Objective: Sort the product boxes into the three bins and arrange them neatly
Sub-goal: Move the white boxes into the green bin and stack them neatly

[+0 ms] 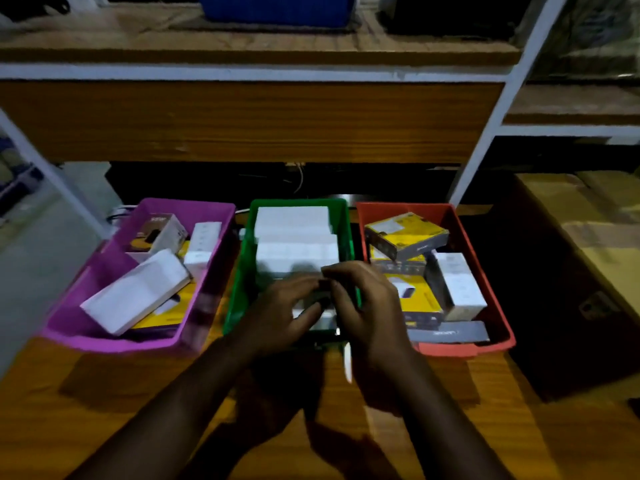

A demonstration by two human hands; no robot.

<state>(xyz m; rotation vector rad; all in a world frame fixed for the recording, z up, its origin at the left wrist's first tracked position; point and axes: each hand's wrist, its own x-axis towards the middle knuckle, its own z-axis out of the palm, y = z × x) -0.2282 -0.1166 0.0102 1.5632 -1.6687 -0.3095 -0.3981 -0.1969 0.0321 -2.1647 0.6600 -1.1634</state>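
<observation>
Three bins stand in a row on the wooden table: a purple bin [207, 209] at left, a green bin [242, 271] in the middle, a red bin [485, 271] at right. White boxes [294, 220] lie stacked in the green bin. Over its near end, my left hand [280, 313] and my right hand [367, 306] together grip a small box [322, 299], blurred and mostly hidden by the fingers. The purple bin holds a long white box [138, 292] and several mixed boxes. Yellow-and-grey boxes [405, 237] and a white box [457, 285] lie in the red bin.
A wooden shelf board [242, 119] with white metal posts [491, 123] overhangs the bins' far side. Large cardboard cartons [588, 237] stand to the right. A small white object [347, 362] lies on the table [104, 410] just in front of the green bin.
</observation>
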